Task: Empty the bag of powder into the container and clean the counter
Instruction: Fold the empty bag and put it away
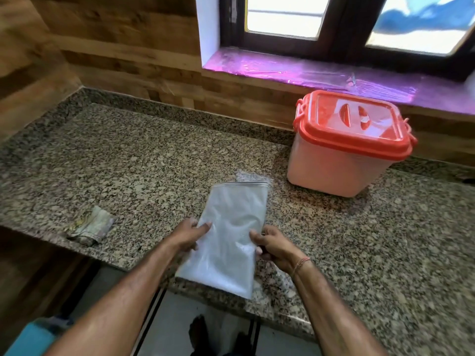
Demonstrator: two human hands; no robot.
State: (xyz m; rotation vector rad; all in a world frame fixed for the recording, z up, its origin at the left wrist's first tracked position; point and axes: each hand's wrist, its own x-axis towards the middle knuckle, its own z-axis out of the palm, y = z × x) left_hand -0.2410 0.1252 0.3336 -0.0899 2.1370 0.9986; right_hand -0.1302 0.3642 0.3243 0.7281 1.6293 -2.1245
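We hold the bag (231, 227) of white powder in both hands above the near edge of the worktop (141, 163). The left hand (189, 233) grips the bag's left side, with the thumb on top and the other fingers curled underneath. The right hand (273, 246) grips the right side in the same way. The bag's zip end points away from us and its bottom end overhangs the worktop edge. We cannot tell whether the bag rests on the stone. The container (341, 160) stands on the worktop to the right, near the wall and well apart from the bag. Its orange lid (354, 124) is on. A crumpled cloth (90, 228) lies on the worktop left of the bag.
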